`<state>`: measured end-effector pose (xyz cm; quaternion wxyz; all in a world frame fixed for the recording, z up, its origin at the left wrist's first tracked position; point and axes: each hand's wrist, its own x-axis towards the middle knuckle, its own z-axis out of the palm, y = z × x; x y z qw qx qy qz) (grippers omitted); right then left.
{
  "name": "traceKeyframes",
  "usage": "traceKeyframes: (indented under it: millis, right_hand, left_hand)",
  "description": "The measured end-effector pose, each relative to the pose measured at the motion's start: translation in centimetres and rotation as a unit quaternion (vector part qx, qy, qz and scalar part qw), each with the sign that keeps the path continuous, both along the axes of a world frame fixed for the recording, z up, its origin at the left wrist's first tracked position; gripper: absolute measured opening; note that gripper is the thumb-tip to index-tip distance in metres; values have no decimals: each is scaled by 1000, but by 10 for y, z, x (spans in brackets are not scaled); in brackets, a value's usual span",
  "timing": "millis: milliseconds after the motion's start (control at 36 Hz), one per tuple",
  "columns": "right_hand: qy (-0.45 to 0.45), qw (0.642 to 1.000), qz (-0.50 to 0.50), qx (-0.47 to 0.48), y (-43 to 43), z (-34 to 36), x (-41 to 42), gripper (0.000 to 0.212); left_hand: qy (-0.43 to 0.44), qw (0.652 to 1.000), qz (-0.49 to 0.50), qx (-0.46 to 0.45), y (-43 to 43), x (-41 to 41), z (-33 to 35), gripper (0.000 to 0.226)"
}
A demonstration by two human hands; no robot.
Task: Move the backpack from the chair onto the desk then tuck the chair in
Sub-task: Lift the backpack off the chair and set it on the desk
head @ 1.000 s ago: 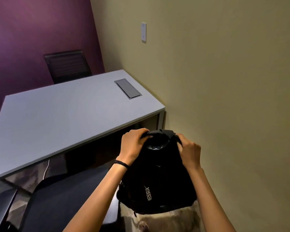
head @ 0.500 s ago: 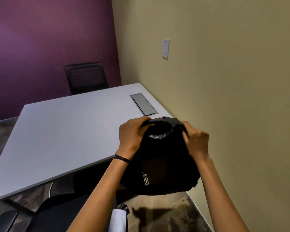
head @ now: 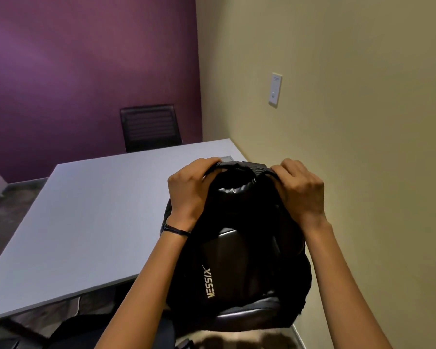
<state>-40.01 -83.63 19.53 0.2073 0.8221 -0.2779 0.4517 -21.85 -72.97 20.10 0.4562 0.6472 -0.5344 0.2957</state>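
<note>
A black backpack (head: 239,263) with pale lettering hangs in the air in front of me, over the near right corner of the grey desk (head: 91,217). My left hand (head: 189,192) and my right hand (head: 300,190) both grip its top handle from either side. The backpack's bottom sits above the desk's near edge and hides that corner. Below, at the frame's bottom left, only a dark part of the chair (head: 81,333) shows.
A second black chair (head: 150,127) stands behind the desk's far edge against the purple wall. The beige wall runs close along the desk's right side and carries a white switch plate (head: 275,89). Carpeted floor shows on the left.
Both hands have lifted the backpack up from chair height and carried it forward over the desk's near right corner. The view has tilted up, so less of the chair shows.
</note>
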Motion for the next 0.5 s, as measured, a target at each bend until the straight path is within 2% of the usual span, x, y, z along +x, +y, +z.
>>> traceKeyframes:
  millis: [139,361,500]
  right_hand:
    - [-25,999,32,8,-39,3,20,11]
    - [-57,984,160,44,-94,12,49,31]
    - [-85,980,171,63,-131,9,58,31]
  left_hand:
    - [-4,1000,10,18,-33,15,8,11]
    - [-3,999,39,-6,-81,40,19,12]
    - [-15,999,48,-6,-117,46,23,13]
